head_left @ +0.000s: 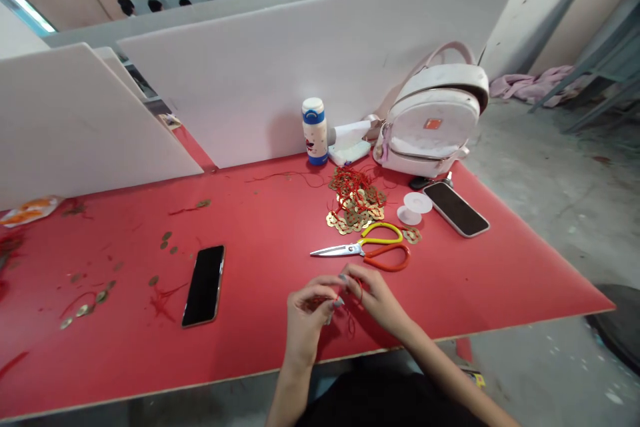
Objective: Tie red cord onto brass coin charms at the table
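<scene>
Right of right hand [373, 292]: bare red tabletop [480, 287], passable. Ahead: silver scissors with yellow and red handles [354, 249] block, then heap of red-corded gold metal discs [358, 203]. Left of left hand [303, 320]: open tabletop, then black rectangular phone [204, 285].

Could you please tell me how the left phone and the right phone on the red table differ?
The left phone has a thin, darker rim, while the right phone has a pale one. The left phone's far end points rightward; the right phone's far end points leftward. The left phone lies beside loose red threads, the right phone beside a white spool. Both lie with dark screens facing up.
</scene>
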Available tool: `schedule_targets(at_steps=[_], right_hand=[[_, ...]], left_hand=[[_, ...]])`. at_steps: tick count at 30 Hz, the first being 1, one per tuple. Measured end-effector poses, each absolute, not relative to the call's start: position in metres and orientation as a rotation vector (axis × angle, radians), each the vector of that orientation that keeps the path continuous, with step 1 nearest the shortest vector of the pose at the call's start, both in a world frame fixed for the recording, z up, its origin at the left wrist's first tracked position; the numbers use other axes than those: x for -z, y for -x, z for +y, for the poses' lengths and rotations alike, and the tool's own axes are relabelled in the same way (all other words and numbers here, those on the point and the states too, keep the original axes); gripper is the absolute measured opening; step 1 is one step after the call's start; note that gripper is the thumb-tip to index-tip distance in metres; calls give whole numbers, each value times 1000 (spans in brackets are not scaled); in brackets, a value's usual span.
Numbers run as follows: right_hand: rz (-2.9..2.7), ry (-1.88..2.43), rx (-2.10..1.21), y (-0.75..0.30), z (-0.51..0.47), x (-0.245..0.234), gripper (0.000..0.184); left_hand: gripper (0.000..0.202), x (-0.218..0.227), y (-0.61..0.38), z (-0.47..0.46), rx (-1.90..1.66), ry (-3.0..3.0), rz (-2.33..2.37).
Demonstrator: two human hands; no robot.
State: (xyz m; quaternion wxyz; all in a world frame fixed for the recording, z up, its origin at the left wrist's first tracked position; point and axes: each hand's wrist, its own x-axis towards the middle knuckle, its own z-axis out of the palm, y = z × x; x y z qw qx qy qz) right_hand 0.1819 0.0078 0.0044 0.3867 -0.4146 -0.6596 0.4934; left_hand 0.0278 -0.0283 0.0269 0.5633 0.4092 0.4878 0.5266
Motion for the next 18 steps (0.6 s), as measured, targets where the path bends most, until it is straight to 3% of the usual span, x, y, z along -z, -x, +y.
schedule_targets(at_steps=[6, 9, 14, 18], right_hand=[[-1739, 1045, -1361, -170, -11, 10, 13], [-1536, 1129, -1213, -177, -5, 11, 29], [-1355, 1141, -831, -194, -1, -7, 32], [-1578, 1044, -892, -188, -17, -16, 37]], left_hand=[[8, -29, -29, -16, -1319, -1075, 1328], [8, -25, -26, -10, -1310, -1072, 1458], [12, -14, -26, -5, -1329, -960, 1552], [12, -11, -29, -4, -1351, -937, 1518]])
